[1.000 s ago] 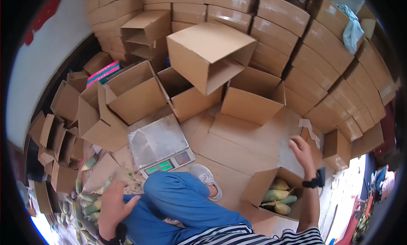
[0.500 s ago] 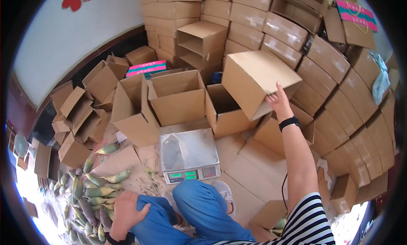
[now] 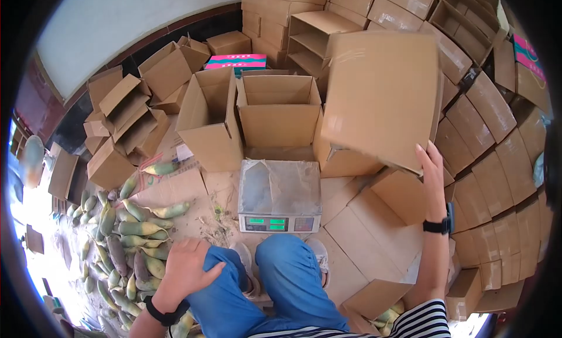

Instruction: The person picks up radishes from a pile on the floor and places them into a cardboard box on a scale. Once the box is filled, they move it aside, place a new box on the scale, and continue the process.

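Carton (image 3: 383,92) status?
— Tilted, right hand (image 3: 431,168) gripping its lower corner, beyond and right of the digital scale (image 3: 280,189). Handling step, I'd guess; wants a steady grip. Left hand (image 3: 188,269) rests open on the knee (image 3: 227,257).

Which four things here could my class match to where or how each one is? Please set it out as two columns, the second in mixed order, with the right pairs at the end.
Things
1. Left hand
2. Right hand
3. Weighing scale
4. Long green vegetables

Places and states
A. Showing lit green displays
B. Heaped on the person's left side
C. At the lower corner of a large carton
D. Resting at the bent left knee

Right pairs: 1-D, 2-C, 3-A, 4-B
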{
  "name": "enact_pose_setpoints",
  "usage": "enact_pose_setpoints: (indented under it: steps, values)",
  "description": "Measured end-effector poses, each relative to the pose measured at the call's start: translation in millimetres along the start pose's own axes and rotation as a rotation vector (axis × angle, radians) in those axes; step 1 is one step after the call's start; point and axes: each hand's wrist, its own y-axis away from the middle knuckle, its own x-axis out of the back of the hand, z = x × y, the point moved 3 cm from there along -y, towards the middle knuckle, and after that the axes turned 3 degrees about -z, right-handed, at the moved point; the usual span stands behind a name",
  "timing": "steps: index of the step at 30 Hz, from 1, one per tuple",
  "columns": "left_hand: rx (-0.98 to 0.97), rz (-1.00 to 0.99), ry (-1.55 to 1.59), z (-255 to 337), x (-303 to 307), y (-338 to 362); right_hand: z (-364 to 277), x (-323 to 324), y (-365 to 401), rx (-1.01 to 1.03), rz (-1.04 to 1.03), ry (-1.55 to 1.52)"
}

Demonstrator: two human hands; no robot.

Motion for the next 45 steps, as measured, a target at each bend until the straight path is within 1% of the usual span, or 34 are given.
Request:
enact_pose_setpoints:
  steps: [1, 2, 4, 5, 6, 8, 9, 11, 12, 14, 15, 17, 21, 23, 27, 29, 30, 32, 33, 35, 36, 38, 39, 40, 42, 43, 45]
  values:
    - [0.003, -0.011, -0.013, 0, -1, 0, -10, -1, 10, 0.098, -0.058, 0.144]
    - [0.004, -0.022, -0.025, 0, -2, 0, -14, 1, 18, 0.093, -0.058, 0.142]
    - [0.012, -0.029, -0.019, 2, -3, 0, -32, -5, 34, 0.314, -0.207, 0.683]
    - [0.023, -0.030, -0.013, 3, -3, 0, -45, -19, 45, 0.409, -0.284, 0.810]
    - [0.028, -0.032, -0.013, 4, -4, 0, -52, -34, 53, 0.409, -0.289, 0.807]
    - [0.013, -0.007, -0.021, 4, -4, 0, -62, -70, 71, 0.528, -0.489, 0.781]
    - [0.017, -0.008, -0.024, 4, -3, 1, -58, -81, 75, 0.530, -0.491, 0.776]
    - [0.019, -0.022, -0.010, 4, -3, 2, -38, -105, 84, 0.647, -0.574, 0.784]
    - [0.020, -0.022, -0.012, 3, -4, 2, -28, -113, 87, 0.647, -0.574, 0.782]
    - [0.017, 0.000, -0.011, 1, -3, 3, -4, -128, 93, 0.697, -0.643, 0.776]
    - [0.013, -0.002, -0.015, 1, -2, 3, 9, -133, 93, 0.695, -0.639, 0.775]
    - [0.040, -0.021, -0.012, 0, -2, 3, 34, -140, 92, 0.699, -0.723, 0.791]
    - [0.058, -0.023, -0.010, -2, -2, 4, 71, -144, 79, 0.706, -0.765, 0.819]
    - [0.039, -0.022, -0.016, -4, -3, 4, 91, -145, 76, 0.663, -0.812, 0.835]
    - [0.021, -0.023, -0.002, -1, -2, 1, 79, -145, 72, 0.685, -0.784, 0.818]
    - [0.050, -0.026, 0.013, 0, 0, 1, 49, -141, 61, 0.737, -0.531, 0.743]
    - [0.045, -0.026, 0.014, 0, 0, 1, 53, -137, 52, 0.734, -0.528, 0.746]
    - [0.034, 0.005, -0.015, 0, 1, 2, 87, -110, 19, 0.130, -0.261, 0.599]
    - [0.034, 0.010, -0.016, 0, -1, 3, 109, -100, 2, 0.135, -0.259, 0.598]
    - [0.042, -0.021, -0.008, -2, -4, 3, 184, -80, -24, -0.667, -0.241, 0.077]
    - [0.042, -0.017, -0.011, -2, -5, 3, 203, -80, -32, -0.663, -0.241, 0.075]
    - [0.061, -0.016, -0.022, 0, -4, 1, 243, -82, -37, -0.943, -0.056, -0.274]
    - [0.062, -0.013, -0.026, 0, -5, 0, 250, -89, -42, -0.995, -0.042, -0.348]
    - [0.058, -0.005, -0.011, 0, -6, -1, 255, -94, -47, -0.993, -0.046, -0.352]
    - [0.056, 0.002, 0.000, -2, -5, -5, 262, -102, -56, -0.983, 0.028, -0.363]
    - [0.058, 0.002, 0.018, -3, -5, -7, 283, -102, -63, -0.984, 0.026, -0.364]
    - [0.068, -0.003, 0.041, -3, -4, -13, 328, -99, -78, -0.905, -0.031, -0.434]
